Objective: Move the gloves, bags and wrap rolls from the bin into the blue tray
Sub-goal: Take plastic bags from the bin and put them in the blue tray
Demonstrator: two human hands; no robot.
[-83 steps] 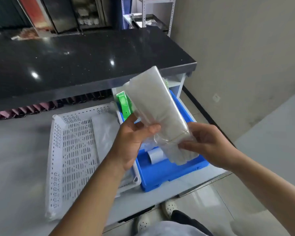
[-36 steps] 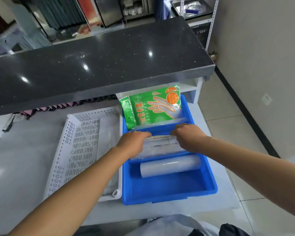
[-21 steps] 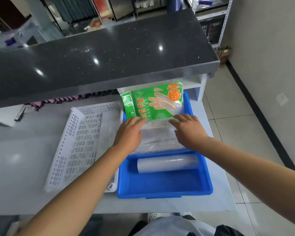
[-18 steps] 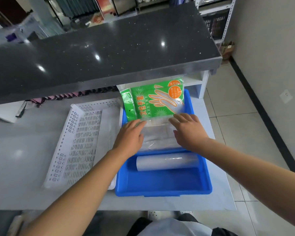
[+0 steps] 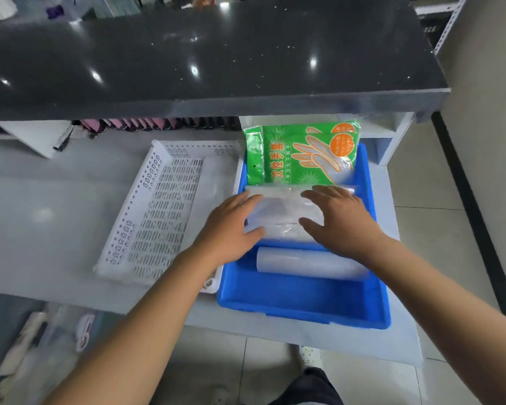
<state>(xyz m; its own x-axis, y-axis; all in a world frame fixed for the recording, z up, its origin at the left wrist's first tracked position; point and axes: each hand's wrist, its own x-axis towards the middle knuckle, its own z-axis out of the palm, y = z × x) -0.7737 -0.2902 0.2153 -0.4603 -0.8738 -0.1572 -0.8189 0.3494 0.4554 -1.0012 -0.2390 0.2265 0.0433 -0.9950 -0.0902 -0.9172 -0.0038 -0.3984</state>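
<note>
Head view is looking down at the blue tray (image 5: 301,305) sitting at the front right corner of the grey table (image 5: 41,206), right beside the white perforated bin (image 5: 158,206). A clear stack of plastic bags (image 5: 281,211) is being flattened across the middle of the tray, so the step in hand looks like the tail end of placing the bags. Left hand (image 5: 231,226) is laid on the stack's left end with fingers straight and close together, nothing pinched. Right hand (image 5: 338,217) is laid on the right end with fingers straight and slightly spread, thumb out toward the left hand.

Behind the bags, green glove packs (image 5: 304,159) are propped against the tray's far wall, printed with an orange hand outline. A translucent wrap roll (image 5: 307,263) is lying crosswise in front of the bags, toward the tray's near edge.

Bags look thin, slippery and floppy, so they'd probably slide if let go carelessly. Next move: both hands lifted off without dragging the stack, then back to the bin. Something pale and filmy seems to be left along the bin's right side (image 5: 216,194), but what it is can't be told, so it needs checking before the job is called done
</note>
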